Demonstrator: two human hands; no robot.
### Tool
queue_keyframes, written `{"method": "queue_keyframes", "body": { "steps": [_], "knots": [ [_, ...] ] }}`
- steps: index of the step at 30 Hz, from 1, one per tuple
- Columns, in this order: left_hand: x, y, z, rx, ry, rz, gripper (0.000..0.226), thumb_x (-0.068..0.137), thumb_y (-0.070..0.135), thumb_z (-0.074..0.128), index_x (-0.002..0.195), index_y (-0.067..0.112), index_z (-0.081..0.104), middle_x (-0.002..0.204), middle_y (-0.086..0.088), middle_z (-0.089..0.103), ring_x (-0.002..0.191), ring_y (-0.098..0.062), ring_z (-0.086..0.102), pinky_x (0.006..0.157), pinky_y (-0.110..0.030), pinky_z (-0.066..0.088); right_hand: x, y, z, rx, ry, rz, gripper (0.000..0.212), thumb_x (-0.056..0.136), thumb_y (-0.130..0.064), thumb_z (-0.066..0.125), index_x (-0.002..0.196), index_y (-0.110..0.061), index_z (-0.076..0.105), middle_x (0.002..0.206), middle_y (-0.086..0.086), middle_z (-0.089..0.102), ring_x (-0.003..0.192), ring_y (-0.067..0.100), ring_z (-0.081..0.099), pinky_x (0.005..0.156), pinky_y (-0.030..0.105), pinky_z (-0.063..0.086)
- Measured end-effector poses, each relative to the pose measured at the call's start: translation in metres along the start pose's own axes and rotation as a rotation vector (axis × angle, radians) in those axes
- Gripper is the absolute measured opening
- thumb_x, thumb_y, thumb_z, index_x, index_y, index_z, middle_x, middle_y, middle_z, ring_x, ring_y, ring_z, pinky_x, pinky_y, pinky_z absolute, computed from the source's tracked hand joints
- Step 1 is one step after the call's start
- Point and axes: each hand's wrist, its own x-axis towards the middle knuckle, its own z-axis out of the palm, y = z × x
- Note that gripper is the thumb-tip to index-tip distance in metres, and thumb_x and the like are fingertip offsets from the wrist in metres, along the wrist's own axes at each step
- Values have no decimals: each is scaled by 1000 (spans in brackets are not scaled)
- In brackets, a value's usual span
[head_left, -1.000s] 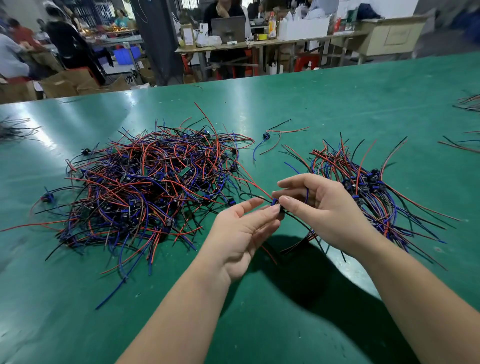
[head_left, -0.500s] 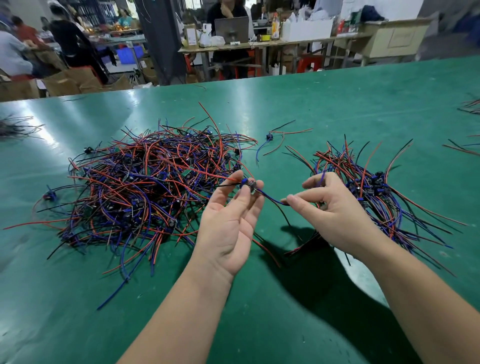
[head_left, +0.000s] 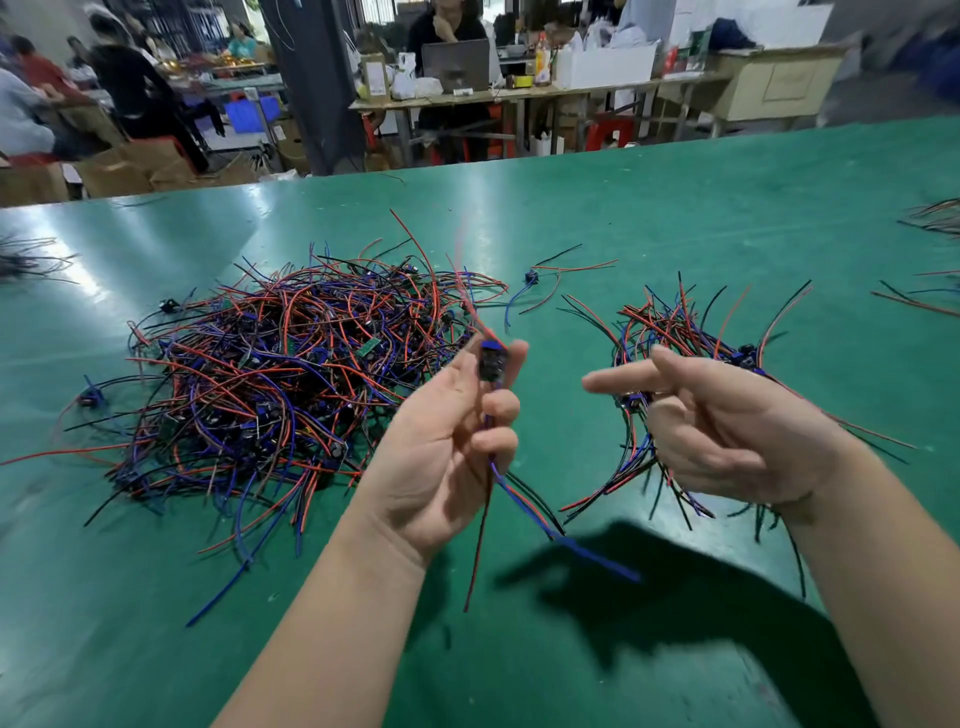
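Left hand lifted, grip pinching wired connector, right hand released

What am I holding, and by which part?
Left hand holds a wire harness, pinching its black component, other fingers round the wires below. Right hand holds nothing.
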Motion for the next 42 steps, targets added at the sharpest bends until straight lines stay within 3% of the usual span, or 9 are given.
{"method": "queue_keyframes", "body": {
  "steps": [3, 6, 13, 17, 21, 31, 34, 36, 42],
  "knots": [
    [-1, -13, 4, 199, -42, -83, 20, 81, 23, 52, 100, 18, 47, 82, -1, 70, 43, 0, 42, 32, -8, 31, 14, 10, 7, -48, 229, -74, 40, 72, -44, 66, 93, -12, 76, 50, 0, 45, 37, 5, 35, 37, 13, 31],
    [-1, -26, 4, 377, -34, -87, 18, 80, 25, 54, 91, 15, 43, 62, 7, 61, 44, 1, 45, 33, -8, 31, 18, 20, 12, -72, 121, -105, 40, 58, -40, 85, 84, -11, 76, 63, 0, 58, 48, 5, 45, 47, 14, 38],
    [0, -28, 1, 483, 84, -127, 23, 80, 31, 59, 93, 13, 52, 60, 9, 55, 47, -1, 53, 36, -10, 36, 24, 22, 13, -25, 279, -162, 11, 62, -11, 67, 67, -15, 76, 70, 1, 70, 58, 9, 62, 53, 14, 44],
    [1, -32, 3, 559, 157, -83, 34, 78, 40, 59, 95, 11, 61, 78, -2, 72, 54, -10, 67, 41, -17, 48, 26, 23, 14, -51, 311, -175, 2, 60, -14, 70, 59, -15, 72, 66, 1, 67, 52, 8, 54, 54, 15, 46],
    [2, -35, -1, 712, 213, 104, 28, 66, 37, 70, 77, 12, 73, 79, -5, 74, 62, -17, 69, 54, -24, 56, 26, 25, 15, -171, 291, -164, 6, 64, -13, 70, 59, -12, 71, 63, 4, 65, 48, 9, 49, 47, 15, 41],
    [-3, -29, -2, 787, 64, -102, 27, 66, 11, 76, 91, 4, 67, 64, -7, 68, 57, -18, 68, 58, -25, 57, 23, 7, -2, 27, 684, -253, 7, 67, -10, 69, 69, -10, 63, 52, -3, 60, 40, 3, 52, 38, 10, 41],
    [-6, -31, -1, 856, -21, -209, 8, 75, 7, 74, 82, 9, 72, 69, -6, 70, 59, -15, 68, 57, -23, 55, 18, 1, -11, 131, 793, -293, 9, 75, -8, 68, 74, -11, 60, 51, -3, 60, 41, 3, 54, 37, 10, 41],
    [-8, -29, -1, 868, -59, -248, 6, 79, 5, 72, 77, 10, 74, 67, -4, 69, 59, -14, 68, 57, -23, 55, 18, 1, -12, 108, 776, -305, 7, 82, -8, 64, 75, -10, 62, 53, -3, 62, 44, 5, 56, 39, 11, 42],
    [-16, -21, 1, 937, -218, -364, 18, 89, 5, 61, 101, 15, 72, 68, 7, 65, 62, -9, 66, 56, -14, 49, 17, 0, -9, 111, 701, -223, 14, 87, -20, 61, 78, -10, 64, 54, -4, 63, 48, 4, 63, 35, 10, 41]
  ]
}}
